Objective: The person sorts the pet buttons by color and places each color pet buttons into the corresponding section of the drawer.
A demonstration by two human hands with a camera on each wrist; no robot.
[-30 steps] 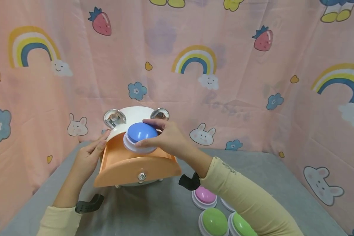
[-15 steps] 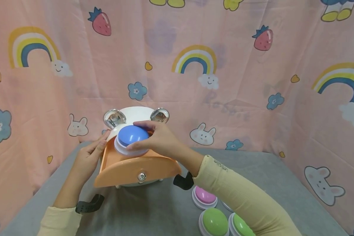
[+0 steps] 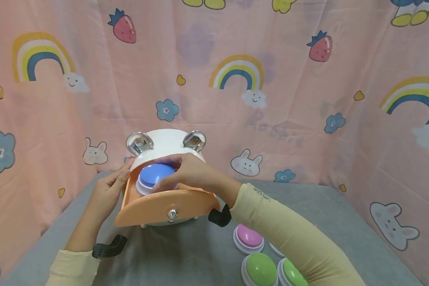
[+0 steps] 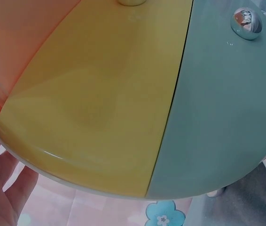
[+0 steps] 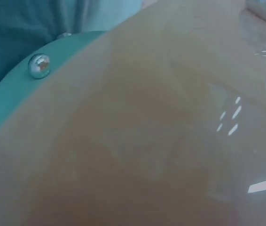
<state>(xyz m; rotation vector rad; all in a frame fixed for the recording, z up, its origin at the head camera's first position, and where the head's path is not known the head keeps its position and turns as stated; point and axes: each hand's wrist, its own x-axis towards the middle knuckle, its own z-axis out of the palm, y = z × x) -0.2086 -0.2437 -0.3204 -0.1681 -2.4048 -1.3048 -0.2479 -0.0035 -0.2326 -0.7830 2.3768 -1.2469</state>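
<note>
A small white cabinet (image 3: 166,140) with two silver ear-like rounds stands on the table, its top orange drawer (image 3: 166,208) pulled out. Inside that drawer is a blue domed push button (image 3: 156,174) on a white base. My right hand (image 3: 193,172) holds the button from its right side, thumb in front and fingers behind, low between the drawer walls. At the cabinet's left edge, my left hand (image 3: 109,190) rests its extended fingers against the side. The left wrist view shows these fingers (image 4: 20,190) at the rim, beside a yellow drawer front (image 4: 100,103) and a green one (image 4: 217,113).
On the grey table (image 3: 186,258), right of the cabinet, lie a pink push button (image 3: 249,236), a green one (image 3: 261,270) and another green one (image 3: 292,274), partly under the right sleeve. A pink patterned curtain (image 3: 214,119) hangs behind. The orange front fills the right wrist view, blurred.
The right hand has carried the blue push button left and down, from above the orange drawer to inside it. The left hand and the cabinet stay where they were.
</note>
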